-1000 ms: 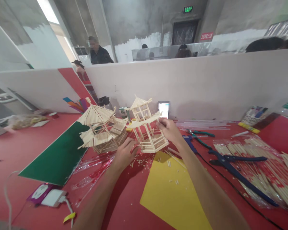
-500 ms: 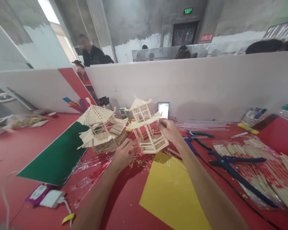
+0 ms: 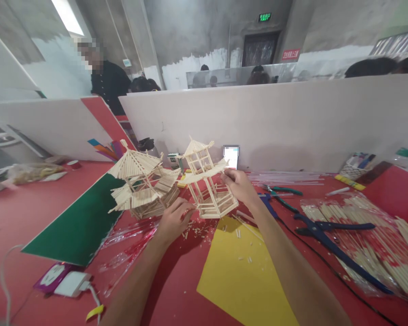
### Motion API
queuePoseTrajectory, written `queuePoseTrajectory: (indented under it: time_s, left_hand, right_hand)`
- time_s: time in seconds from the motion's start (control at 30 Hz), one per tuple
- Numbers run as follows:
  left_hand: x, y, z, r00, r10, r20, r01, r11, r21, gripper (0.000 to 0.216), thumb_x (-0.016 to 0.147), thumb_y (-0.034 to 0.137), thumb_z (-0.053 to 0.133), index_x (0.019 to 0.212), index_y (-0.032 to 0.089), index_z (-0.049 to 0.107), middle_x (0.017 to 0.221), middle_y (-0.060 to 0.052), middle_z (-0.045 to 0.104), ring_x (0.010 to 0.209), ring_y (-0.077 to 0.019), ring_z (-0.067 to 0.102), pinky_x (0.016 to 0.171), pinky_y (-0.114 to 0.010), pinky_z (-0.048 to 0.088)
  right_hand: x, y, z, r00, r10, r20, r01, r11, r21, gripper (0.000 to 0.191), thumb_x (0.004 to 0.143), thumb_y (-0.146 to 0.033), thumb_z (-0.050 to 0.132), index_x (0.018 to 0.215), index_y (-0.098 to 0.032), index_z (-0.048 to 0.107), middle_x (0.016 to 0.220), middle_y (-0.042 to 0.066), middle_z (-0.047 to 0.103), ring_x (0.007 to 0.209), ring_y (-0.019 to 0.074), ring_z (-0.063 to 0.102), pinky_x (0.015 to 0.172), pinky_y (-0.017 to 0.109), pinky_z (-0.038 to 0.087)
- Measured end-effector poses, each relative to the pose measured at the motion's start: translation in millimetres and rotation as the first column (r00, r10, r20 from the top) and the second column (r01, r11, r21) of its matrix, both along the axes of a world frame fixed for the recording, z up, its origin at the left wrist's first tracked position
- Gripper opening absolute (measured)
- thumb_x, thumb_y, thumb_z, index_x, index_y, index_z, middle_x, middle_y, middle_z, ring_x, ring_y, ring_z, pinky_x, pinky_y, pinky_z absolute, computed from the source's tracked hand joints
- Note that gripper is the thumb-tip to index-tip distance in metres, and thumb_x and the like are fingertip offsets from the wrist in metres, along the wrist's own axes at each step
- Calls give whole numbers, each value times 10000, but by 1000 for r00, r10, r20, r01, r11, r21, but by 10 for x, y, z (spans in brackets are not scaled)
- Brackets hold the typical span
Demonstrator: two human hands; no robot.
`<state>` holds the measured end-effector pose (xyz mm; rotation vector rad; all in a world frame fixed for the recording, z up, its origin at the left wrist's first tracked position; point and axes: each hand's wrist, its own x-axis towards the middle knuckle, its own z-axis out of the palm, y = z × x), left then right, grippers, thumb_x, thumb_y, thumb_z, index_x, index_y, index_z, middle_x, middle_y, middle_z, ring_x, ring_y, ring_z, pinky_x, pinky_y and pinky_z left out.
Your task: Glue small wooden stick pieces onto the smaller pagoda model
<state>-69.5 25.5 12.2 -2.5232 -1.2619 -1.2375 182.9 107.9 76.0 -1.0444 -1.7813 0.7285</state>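
Note:
Two pavilion models made of thin wooden sticks stand on the red table (image 3: pixel 37 208). The smaller, open-framed pavilion (image 3: pixel 207 181) leans slightly; my right hand (image 3: pixel 240 186) is closed on its roof edge at the right. My left hand (image 3: pixel 173 221) rests with curled fingers at that model's base, among loose stick offcuts. The larger pavilion (image 3: pixel 141 183) with layered roofs sits just left, partly on a green sheet (image 3: pixel 78 222). A yellow sheet (image 3: pixel 245 267) lies in front, under my right forearm.
Blue pliers (image 3: pixel 329 235) and green-handled pliers (image 3: pixel 282 190) lie right, beside packs of chopsticks in plastic (image 3: pixel 367 235). A phone (image 3: pixel 231 156) leans on the white partition (image 3: pixel 275 122). A charger and cable (image 3: pixel 71 283) sit front left. A person in black (image 3: pixel 109 83) stands behind the partition.
My hands and the models have barely moved. The person in black behind the partition has walked left and closer.

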Motion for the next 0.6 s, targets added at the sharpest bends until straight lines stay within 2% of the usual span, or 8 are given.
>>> queuePoseTrajectory:
  time_s: [0.23, 0.33, 0.43, 0.6]
  left_hand:
    - [-61, -15, 35, 999, 47, 20, -45, 996, -77, 178, 940, 231, 537, 1108, 207, 590, 1027, -68, 644, 991, -182, 614, 889, -320, 501]
    - [-100, 28, 6, 991, 133, 31, -128, 982, -141, 150, 939, 261, 536, 1057, 210, 614, 995, -54, 685, 923, -180, 650, 844, -314, 517]
    - [-127, 74, -36, 986, 169, -2, -166, 963, -214, 139, 928, 254, 532, 985, 215, 653, 969, -45, 731, 886, -191, 690, 809, -317, 532]
    - [-149, 104, -99, 981, 181, -69, -193, 933, -304, 219, 909, 182, 498, 1017, 235, 682, 1019, -50, 758, 918, -221, 717, 798, -330, 547]
  right_hand:
    - [13, 70, -86, 993, 53, -107, -55, 998, -19, 295, 865, -451, 539, 730, -190, 569, 742, 7, 618, 742, 193, 564, 702, 291, 410]
    - [40, 125, -166, 977, 73, -200, -83, 996, -39, 309, 825, -479, 586, 706, -198, 534, 709, -9, 577, 720, 177, 542, 694, 283, 415]
    - [79, 177, -261, 958, 80, -274, -99, 993, -57, 310, 786, -482, 630, 709, -203, 519, 683, -20, 546, 683, 162, 521, 664, 273, 412]
    - [105, 223, -398, 964, 91, -251, -112, 991, -71, 268, 799, -460, 611, 763, -196, 578, 747, 13, 624, 726, 183, 573, 693, 291, 441]
